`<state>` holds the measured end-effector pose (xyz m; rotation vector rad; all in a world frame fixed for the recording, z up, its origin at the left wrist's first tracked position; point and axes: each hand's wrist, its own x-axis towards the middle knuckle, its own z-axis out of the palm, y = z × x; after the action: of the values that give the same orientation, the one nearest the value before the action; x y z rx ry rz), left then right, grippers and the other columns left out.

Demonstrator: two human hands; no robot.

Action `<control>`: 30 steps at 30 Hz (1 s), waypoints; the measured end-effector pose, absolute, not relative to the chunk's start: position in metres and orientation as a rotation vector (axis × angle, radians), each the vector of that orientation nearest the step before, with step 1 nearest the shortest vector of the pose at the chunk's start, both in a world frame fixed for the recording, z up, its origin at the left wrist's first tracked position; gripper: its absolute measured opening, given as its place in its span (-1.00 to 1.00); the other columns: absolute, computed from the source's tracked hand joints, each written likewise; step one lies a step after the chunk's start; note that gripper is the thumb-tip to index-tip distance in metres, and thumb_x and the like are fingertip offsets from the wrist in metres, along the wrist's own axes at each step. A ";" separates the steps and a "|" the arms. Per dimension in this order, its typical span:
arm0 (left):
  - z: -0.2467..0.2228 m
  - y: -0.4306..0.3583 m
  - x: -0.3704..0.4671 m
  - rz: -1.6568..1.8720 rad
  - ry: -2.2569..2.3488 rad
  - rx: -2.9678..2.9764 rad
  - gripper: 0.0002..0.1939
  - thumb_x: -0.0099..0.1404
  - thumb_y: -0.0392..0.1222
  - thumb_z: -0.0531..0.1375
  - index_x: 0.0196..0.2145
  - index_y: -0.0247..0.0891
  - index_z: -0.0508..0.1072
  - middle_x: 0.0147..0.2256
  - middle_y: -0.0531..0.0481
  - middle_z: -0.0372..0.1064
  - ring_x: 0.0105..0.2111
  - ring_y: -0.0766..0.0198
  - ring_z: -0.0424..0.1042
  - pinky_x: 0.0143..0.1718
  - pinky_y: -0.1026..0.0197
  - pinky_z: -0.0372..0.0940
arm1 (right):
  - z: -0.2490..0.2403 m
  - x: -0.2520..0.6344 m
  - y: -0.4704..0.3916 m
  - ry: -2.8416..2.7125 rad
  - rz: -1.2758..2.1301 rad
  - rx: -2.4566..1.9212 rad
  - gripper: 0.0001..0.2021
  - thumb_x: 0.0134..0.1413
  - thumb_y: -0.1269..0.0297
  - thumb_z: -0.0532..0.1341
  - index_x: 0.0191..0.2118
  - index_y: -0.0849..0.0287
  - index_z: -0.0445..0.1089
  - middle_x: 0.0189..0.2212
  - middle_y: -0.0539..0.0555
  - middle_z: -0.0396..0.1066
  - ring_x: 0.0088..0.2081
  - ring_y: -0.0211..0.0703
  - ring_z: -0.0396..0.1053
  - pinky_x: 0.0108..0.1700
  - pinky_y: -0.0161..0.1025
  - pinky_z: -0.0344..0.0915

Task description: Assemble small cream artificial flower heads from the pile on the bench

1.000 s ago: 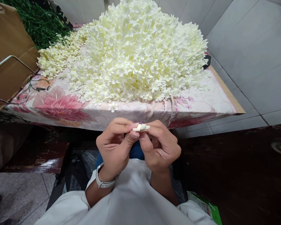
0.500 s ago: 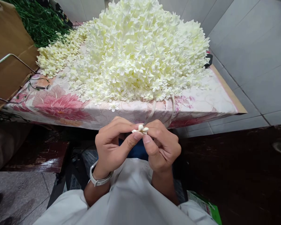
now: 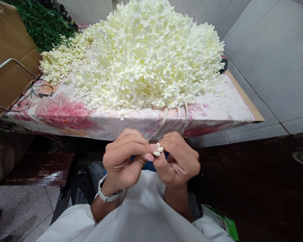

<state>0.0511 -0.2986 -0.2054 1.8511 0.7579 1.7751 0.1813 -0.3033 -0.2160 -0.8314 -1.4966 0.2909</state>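
Note:
A small white artificial flower point(image 3: 158, 150) is pinched between the fingertips of both hands, in front of the table's near edge. My left hand point(image 3: 126, 159), with a white band at its wrist, closes thumb and forefinger on the flower's left side. From the other side, my right hand point(image 3: 178, 159) grips it between thumb and bent forefinger. Fingertips cover part of the flower. Beyond the hands rises a big heap of white artificial flowers point(image 3: 151, 64) on the table, and a single loose flower point(image 3: 122, 114) lies at its front edge.
A floral cloth covers the table point(image 3: 65, 114). Smaller cream blossoms point(image 3: 58, 62) and a bundle of green stems point(image 3: 42, 27) lie at the back left, beside a brown cardboard box point(image 3: 10, 50). Pale cords point(image 3: 185, 117) hang over the front edge. Tiled wall point(image 3: 275, 60) stands right.
Both hands have lowered slightly. The flower has turned and shifted a little right, and my left thumb and forefinger have changed their hold on it.

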 end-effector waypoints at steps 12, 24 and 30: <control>-0.215 -0.295 0.058 1.824 0.977 1.450 -0.79 0.27 -0.34 0.38 -0.17 -0.10 0.67 -0.24 -0.01 0.62 -0.21 0.32 0.58 -0.22 0.31 0.46 | -0.222 0.178 -0.300 -1.435 0.522 -0.828 -0.85 0.19 0.46 0.24 -0.15 0.13 0.49 -0.35 0.03 0.49 -0.33 -0.19 0.39 -0.27 -0.19 0.38; -0.210 -0.294 0.046 1.821 1.087 1.680 -0.85 0.17 -0.39 0.43 -0.33 -0.21 0.60 -0.37 0.03 0.60 -0.39 0.34 0.48 -0.34 0.26 0.37 | -0.222 0.183 -0.294 -1.507 0.324 -0.815 -0.80 0.06 0.60 0.33 -0.25 0.17 0.47 -0.43 -0.01 0.50 -0.39 -0.26 0.39 -0.33 -0.26 0.38; -0.208 -0.299 0.050 1.765 1.052 1.633 -0.89 0.22 -0.38 0.39 -0.33 -0.22 0.59 -0.42 0.03 0.54 -0.38 0.34 0.46 -0.37 0.28 0.33 | -0.224 0.180 -0.292 -1.530 0.172 -0.782 -0.80 0.05 0.60 0.34 -0.23 0.18 0.49 -0.48 0.00 0.48 -0.43 -0.24 0.36 -0.38 -0.24 0.37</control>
<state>0.0505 -0.2991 -0.2077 1.6331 1.0520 1.7654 0.1802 -0.2918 -0.2239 -0.7818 -1.5296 0.1718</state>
